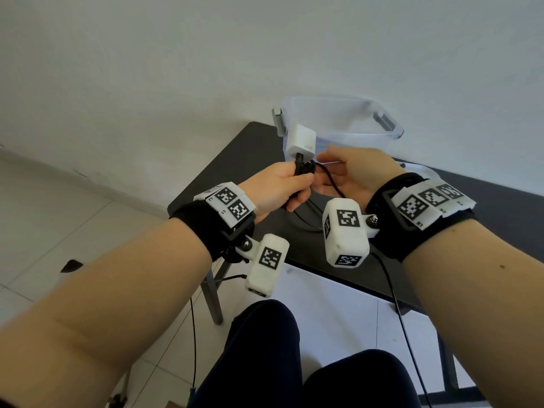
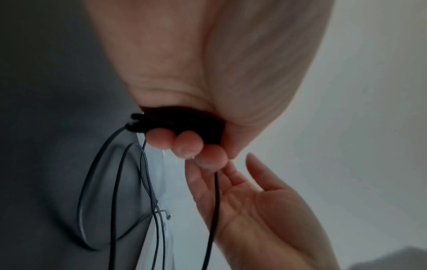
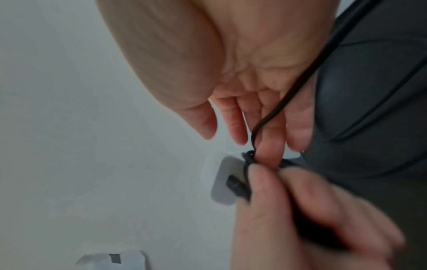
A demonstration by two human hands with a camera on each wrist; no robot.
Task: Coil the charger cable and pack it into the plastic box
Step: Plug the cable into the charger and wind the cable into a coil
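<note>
My left hand (image 1: pixel 279 187) grips a bundle of black charger cable (image 1: pixel 304 169), fingers curled round it (image 2: pixel 184 144). The white charger adapter (image 1: pixel 300 141) sticks up from the top of that fist and also shows in the right wrist view (image 3: pixel 225 182). Several loose loops of cable (image 2: pixel 115 182) hang below the fist onto the table. My right hand (image 1: pixel 353 172) hovers just right of the bundle, fingers straight and relaxed (image 3: pixel 249 124). One strand (image 3: pixel 300 82) runs across its palm and fingers. The clear plastic box (image 1: pixel 382 119) stands open behind both hands.
A dark table (image 1: pixel 241 160) carries the box; its near edge and left corner lie just below my hands. White wall behind, tiled floor to the left. My knees sit below the table's front edge. Thin black sensor wires dangle from both wrists.
</note>
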